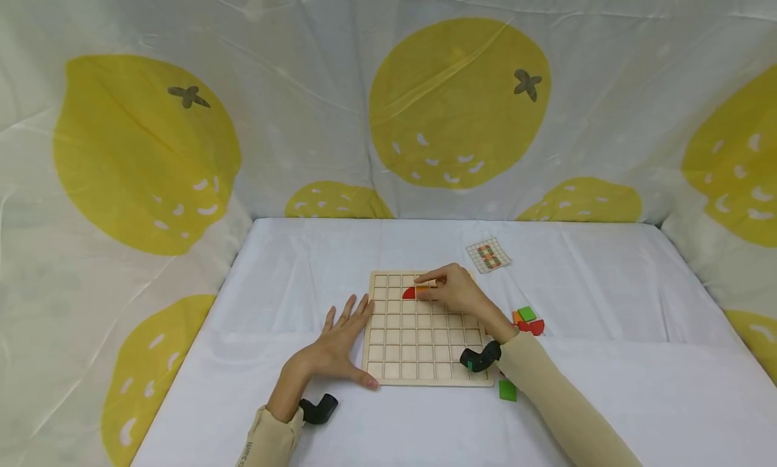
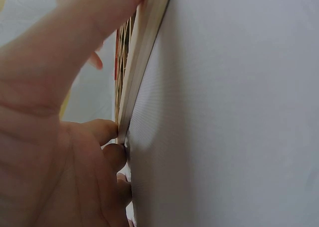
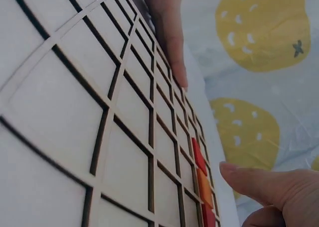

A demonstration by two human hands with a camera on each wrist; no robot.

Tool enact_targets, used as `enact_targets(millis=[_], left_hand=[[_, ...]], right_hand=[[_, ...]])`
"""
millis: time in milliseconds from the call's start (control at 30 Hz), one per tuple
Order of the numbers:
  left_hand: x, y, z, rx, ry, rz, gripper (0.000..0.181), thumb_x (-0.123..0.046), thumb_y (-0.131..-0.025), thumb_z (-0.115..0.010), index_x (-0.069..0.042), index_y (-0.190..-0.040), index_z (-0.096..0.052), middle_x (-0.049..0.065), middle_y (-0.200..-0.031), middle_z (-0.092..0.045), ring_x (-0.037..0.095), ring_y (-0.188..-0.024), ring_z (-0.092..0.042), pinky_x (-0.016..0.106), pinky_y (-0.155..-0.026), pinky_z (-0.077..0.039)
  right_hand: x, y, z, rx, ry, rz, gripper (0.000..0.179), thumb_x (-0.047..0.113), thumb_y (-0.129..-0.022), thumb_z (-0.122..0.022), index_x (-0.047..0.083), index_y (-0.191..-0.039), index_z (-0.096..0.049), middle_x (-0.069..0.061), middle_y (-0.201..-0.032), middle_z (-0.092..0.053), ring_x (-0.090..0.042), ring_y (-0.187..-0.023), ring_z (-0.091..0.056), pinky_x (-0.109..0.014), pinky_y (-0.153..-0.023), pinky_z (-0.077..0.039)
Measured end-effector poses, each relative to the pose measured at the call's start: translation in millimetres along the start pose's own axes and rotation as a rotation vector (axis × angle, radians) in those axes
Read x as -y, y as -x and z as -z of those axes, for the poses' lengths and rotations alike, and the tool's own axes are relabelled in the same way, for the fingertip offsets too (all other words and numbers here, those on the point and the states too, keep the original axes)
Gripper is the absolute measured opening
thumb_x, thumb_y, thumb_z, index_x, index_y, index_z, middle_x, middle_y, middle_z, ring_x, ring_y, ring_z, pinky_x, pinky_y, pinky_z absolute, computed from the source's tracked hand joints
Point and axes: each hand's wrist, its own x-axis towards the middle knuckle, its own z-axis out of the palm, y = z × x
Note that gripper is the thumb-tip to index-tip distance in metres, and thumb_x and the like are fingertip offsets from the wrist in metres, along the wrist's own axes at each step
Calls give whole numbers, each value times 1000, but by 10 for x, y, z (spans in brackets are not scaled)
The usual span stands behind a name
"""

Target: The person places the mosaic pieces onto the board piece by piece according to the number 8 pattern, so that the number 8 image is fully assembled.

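Note:
A square wooden grid board [image 1: 393,337] lies flat on the white cloth. My left hand [image 1: 334,352] rests along its left edge, fingers spread, with thumb and fingertips touching the rim. Over the board's far rows, my right hand [image 1: 459,293] has thumb and index finger apart beside an orange piece [image 1: 422,289]. A red quarter-round piece [image 1: 409,293] sits just left of it. In the right wrist view, the orange piece [image 3: 204,189] lies in the grid between a red piece [image 3: 198,156] and another red piece [image 3: 208,217]; the thumb [image 3: 249,179] stands off from them.
Right of the board is a small pile with a green square [image 1: 527,313] and a red piece [image 1: 536,327]. Another green square [image 1: 507,391] lies near the board's front right corner, partly beside my sleeve. A printed pattern card [image 1: 488,255] lies beyond the board's far right corner.

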Motion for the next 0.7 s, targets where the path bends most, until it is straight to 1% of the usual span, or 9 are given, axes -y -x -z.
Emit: enact_targets(millis=[100,167,333,467,567,700], left_hand=[[-4,1,1,-1,2,-3,149,-55,-61,-97,-1,-166,-6,16,-175,2,43,-161,10,72,-124,9],[-7,1,1,1,6,0,149,-55,-61,-97,-1,-166,-6,16,-175,2,43,-161,10,71,-124,9],[-5,-8,-1,1,10,1,149,-55,-61,-97,-2,-166,-6,16,-175,2,43,-161,10,71,-125,9],[-5,-12,-9,2,6,2,149,-56,-61,-97,-2,-166,-5,16,-175,2,43,-161,10,71,-124,9],[-10,-12,-10,5,8,6,149,-55,-61,-97,-2,-166,-5,16,-175,2,43,-161,11,71,-124,10],[-11,-14,1,5,6,8,149,-56,-61,-96,-2,-166,-5,16,-175,3,42,-161,11,71,-124,10]], right_hand=[[-34,119,117,-26,-13,-25,27,22,-92,-80,10,-116,-80,6,-50,-31,-11,-49,-22,-23,-50,-27],[-69,221,222,-36,-20,-39,27,22,-93,-78,9,-118,-79,5,-51,-29,-12,-50,-22,-23,-50,-27],[-255,497,525,-76,-21,-80,29,22,-94,-78,7,-119,-78,4,-55,-29,-12,-50,-22,-23,-49,-24],[-420,732,726,-109,-25,-141,29,22,-93,-79,8,-119,-79,4,-56,-31,-10,-47,-25,-22,-45,-22],[-514,879,808,-114,-26,-183,29,19,-92,-79,7,-119,-78,4,-56,-32,-10,-46,-28,-22,-44,-21],[-587,995,828,-103,-14,-213,30,19,-91,-80,6,-118,-78,4,-55,-32,-10,-46,-29,-22,-44,-21]])
